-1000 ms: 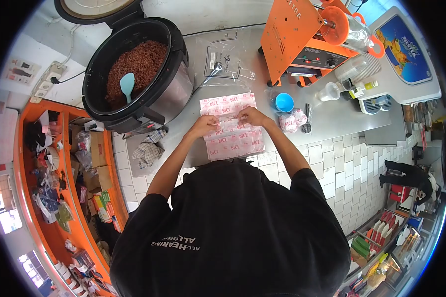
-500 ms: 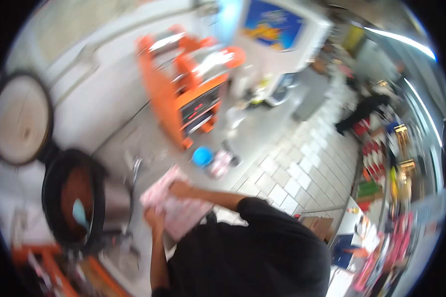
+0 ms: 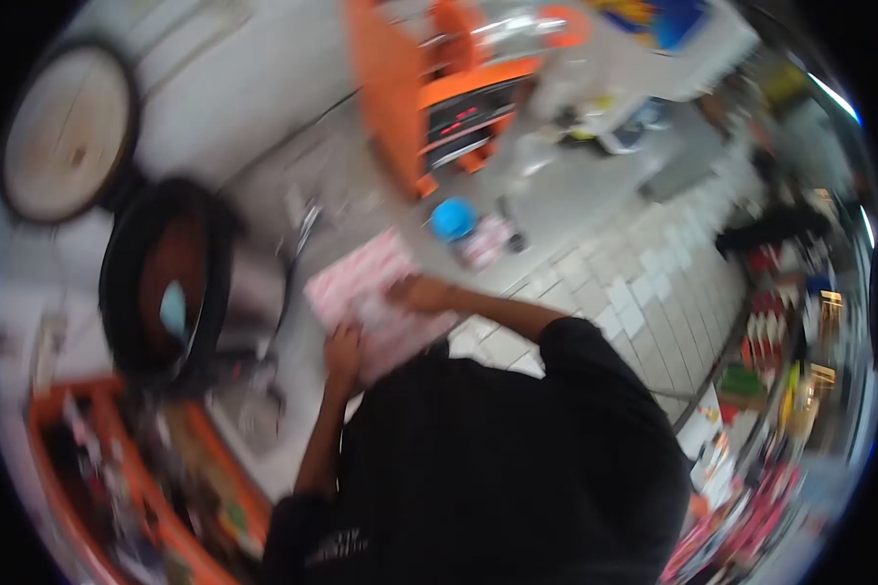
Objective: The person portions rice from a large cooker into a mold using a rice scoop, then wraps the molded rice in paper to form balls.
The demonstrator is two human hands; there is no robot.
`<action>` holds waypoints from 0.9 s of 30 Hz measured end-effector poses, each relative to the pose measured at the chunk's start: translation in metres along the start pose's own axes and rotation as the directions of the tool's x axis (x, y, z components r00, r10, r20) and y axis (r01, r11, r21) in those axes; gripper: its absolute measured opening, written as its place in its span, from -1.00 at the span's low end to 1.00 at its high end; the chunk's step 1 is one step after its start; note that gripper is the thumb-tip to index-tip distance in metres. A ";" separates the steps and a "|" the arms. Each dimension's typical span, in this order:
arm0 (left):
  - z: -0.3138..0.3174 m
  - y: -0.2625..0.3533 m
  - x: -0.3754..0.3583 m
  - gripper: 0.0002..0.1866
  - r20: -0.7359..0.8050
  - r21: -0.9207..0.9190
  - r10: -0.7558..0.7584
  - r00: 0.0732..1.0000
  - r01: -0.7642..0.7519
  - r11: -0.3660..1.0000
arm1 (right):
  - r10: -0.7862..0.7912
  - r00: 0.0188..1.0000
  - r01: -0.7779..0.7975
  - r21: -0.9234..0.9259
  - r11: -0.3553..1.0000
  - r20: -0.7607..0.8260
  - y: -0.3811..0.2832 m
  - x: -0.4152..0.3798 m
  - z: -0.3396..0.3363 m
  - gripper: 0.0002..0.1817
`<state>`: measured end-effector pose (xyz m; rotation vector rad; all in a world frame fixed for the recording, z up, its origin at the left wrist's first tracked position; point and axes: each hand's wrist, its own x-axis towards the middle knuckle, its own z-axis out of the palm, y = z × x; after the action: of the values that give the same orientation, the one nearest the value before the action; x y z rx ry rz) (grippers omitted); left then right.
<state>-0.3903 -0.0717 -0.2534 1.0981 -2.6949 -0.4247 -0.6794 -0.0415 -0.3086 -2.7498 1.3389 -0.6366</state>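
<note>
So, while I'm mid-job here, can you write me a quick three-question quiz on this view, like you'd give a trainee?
1. Fill in the blank: the left hand and the right hand are both on the pink-and-white ____.

2. True or false: the lid of the black cooker is open.

3. Multiple choice: which hand is nearer the blue cup?
a) the left hand
b) the right hand
c) neither, they are equally near

Key: 1. paper; 2. true; 3. b
</note>
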 end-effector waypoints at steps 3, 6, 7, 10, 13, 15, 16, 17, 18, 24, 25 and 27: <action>-0.010 0.005 0.004 -0.81 0.032 -0.020 -0.054 0.998 0.055 0.998 | -0.006 0.954 -0.002 0.024 1.000 0.300 -0.009 0.031 -0.054 -0.61; -0.024 0.001 0.001 -0.84 -0.032 -0.113 -0.095 0.995 0.090 0.990 | -0.146 0.975 0.118 0.165 0.979 0.170 -0.012 0.052 -0.067 -0.63; -0.029 0.002 0.004 -0.86 0.025 -0.190 -0.164 0.986 0.165 0.968 | 0.000 0.961 -0.076 0.266 0.961 0.275 -0.013 0.058 -0.073 -0.64; -0.033 -0.002 0.036 -0.77 0.174 -0.286 -0.338 0.925 0.376 0.882 | 0.240 0.865 -0.393 0.299 0.869 0.440 -0.005 0.077 -0.062 -0.65; -0.029 -0.007 0.056 -0.60 0.277 -0.238 -0.444 0.852 0.509 0.827 | 0.384 0.777 -0.522 0.168 0.837 0.499 -0.016 0.097 -0.050 -0.66; -0.027 -0.007 0.060 -0.54 0.295 -0.180 -0.459 0.838 0.520 0.835 | 0.419 0.744 -0.533 0.085 0.842 0.520 -0.017 0.099 -0.045 -0.66; -0.028 -0.004 0.060 -0.57 0.214 -0.156 -0.363 0.907 0.398 0.904 | 0.353 0.873 -0.403 0.090 0.911 0.336 -0.017 0.094 -0.040 -0.63; -0.029 -0.002 0.060 -0.60 0.137 -0.119 -0.255 0.957 0.272 0.955 | 0.256 0.956 -0.267 0.067 0.961 0.140 -0.015 0.088 -0.036 -0.60; -0.016 -0.012 0.055 -0.60 0.135 -0.120 -0.259 0.956 0.276 0.954 | 0.252 0.957 -0.263 0.068 0.962 0.142 -0.015 0.084 -0.039 -0.60; -0.029 -0.020 0.025 -0.72 0.480 -0.877 0.040 0.876 0.480 0.016 | 0.162 0.818 -0.573 0.809 0.131 0.553 -0.023 0.061 -0.051 -0.44; -0.031 -0.013 0.019 -0.74 0.480 -0.864 -0.010 0.877 0.471 -0.180 | 0.155 0.818 -0.573 0.809 0.130 0.554 -0.035 0.063 -0.060 -0.44; -0.035 0.002 0.014 -0.77 0.491 -0.820 -0.057 0.869 0.439 -0.366 | 0.285 0.803 -0.569 0.816 0.107 0.522 -0.052 0.069 -0.079 -0.44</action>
<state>-0.3914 -0.0874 -0.2187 0.8713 -0.8783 -2.4243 -0.6317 -0.0483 -0.2019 -1.2306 1.0173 -0.6861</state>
